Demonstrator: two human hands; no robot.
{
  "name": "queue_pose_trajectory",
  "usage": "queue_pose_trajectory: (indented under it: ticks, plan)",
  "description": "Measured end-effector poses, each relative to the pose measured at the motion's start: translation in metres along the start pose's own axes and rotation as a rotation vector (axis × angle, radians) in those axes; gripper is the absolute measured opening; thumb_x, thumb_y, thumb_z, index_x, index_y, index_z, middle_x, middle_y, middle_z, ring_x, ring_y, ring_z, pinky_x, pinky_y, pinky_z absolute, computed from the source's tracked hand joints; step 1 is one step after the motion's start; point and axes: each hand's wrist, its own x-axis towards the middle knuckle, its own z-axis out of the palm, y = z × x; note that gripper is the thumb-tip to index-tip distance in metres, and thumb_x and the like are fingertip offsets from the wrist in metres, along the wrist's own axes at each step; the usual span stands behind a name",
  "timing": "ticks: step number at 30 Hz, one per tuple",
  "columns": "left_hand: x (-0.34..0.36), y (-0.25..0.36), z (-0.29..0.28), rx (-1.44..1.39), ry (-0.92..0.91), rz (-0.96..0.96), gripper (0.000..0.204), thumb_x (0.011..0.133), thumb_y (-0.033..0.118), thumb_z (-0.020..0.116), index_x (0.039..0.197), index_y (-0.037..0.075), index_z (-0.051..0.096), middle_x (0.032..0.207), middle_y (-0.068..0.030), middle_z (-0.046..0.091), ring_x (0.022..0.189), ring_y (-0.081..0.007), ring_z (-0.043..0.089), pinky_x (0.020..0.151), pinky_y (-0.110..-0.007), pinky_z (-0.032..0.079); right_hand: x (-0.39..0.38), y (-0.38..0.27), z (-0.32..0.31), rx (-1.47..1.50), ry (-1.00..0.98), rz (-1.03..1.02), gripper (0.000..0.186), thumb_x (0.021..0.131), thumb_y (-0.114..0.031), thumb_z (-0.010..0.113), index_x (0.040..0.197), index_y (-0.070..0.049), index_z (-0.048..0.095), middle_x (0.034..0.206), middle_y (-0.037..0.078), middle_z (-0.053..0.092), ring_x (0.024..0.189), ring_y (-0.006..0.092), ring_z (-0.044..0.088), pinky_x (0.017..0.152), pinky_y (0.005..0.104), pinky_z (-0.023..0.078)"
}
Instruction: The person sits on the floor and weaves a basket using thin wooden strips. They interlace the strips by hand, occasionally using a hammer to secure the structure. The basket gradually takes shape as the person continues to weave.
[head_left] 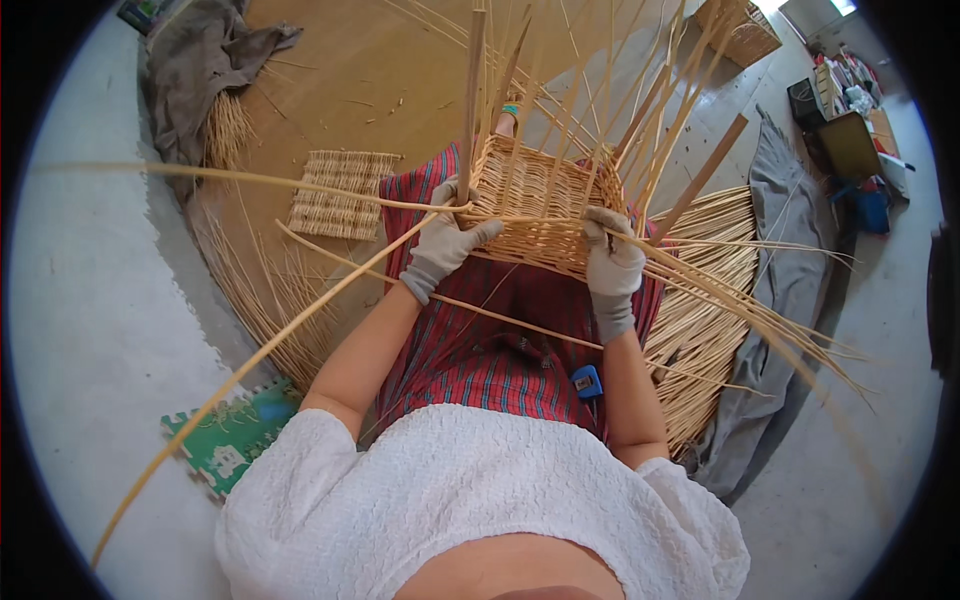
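Weaving the basket (530, 242), set between both grips, appears to be the step in hand: the left hand (447, 240) is closed round its near left corner, the right hand (612, 264) over its near right rim. The next move likely calls for bending the long rod (300, 318) round the post (472, 105) beside the left grip; upright stakes (642, 112) crowd the far edge, leaving freer room leftward.

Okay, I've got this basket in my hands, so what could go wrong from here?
The long canes sweeping out past your left grip could catch on something or kink. The thick upright stakes might swing toward you if the basket tips. The small blue device on the striped cloth could slide off if you shift.
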Motion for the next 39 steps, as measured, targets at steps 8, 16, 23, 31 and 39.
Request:
queue_pose_trajectory:
  ticks: [8,16,23,31,39]
  plan:
    - [0.005,-0.005,0.003,0.052,0.073,0.083,0.072,0.072,0.031,0.094,0.123,0.008,0.049,0.108,-0.0031,0.054,0.094,-0.0134,0.055,0.085,-0.03,0.051,-0.046,-0.034,0.01,-0.017,0.066,-0.141,0.013,0.094,0.0,0.068,0.107,0.002,0.07,0.099,0.013,0.073,0.085,0.018,0.069,0.079,0.0311,0.056]
    - [0.011,-0.007,0.011,-0.106,0.2,-0.061,0.031,0.085,0.02,0.086,0.091,0.012,0.057,0.078,0.0057,0.051,0.072,-0.0067,0.05,0.066,-0.023,0.048,0.111,-0.102,0.084,-0.301,-0.202,-0.447,0.028,0.089,-0.009,0.07,0.117,-0.007,0.073,0.111,0.022,0.071,0.104,0.0285,0.068,0.09,0.0366,0.053]
    - [0.02,-0.002,0.006,-0.142,0.234,-0.088,0.026,0.088,0.017,0.083,0.09,0.012,0.057,0.079,0.0062,0.051,0.072,-0.0065,0.047,0.067,-0.023,0.044,0.161,-0.105,0.124,-0.324,-0.407,-0.223,0.042,0.083,-0.026,0.08,0.122,-0.011,0.074,0.128,0.023,0.062,0.111,0.0366,0.065,0.096,0.0445,0.051]
    - [0.022,-0.013,0.002,-0.067,0.197,-0.077,0.027,0.086,0.016,0.084,0.09,0.012,0.058,0.08,0.0055,0.051,0.075,-0.0078,0.05,0.07,-0.024,0.047,0.11,-0.097,0.095,-0.249,-0.08,-0.248,0.069,0.091,-0.016,0.069,0.152,-0.013,0.039,0.106,0.014,0.069,0.095,0.0301,0.069,0.082,0.0358,0.057]
    - [0.011,-0.019,0.01,-0.018,0.277,0.019,0.036,0.086,0.008,0.078,0.114,0.008,0.055,0.096,0.0001,0.058,0.089,-0.0102,0.057,0.084,-0.029,0.054,-0.026,-0.022,0.028,0.483,0.111,0.191,0.023,0.108,-0.013,0.045,0.129,-0.003,0.047,0.084,0.008,0.063,0.083,0.0216,0.068,0.082,0.0353,0.057]
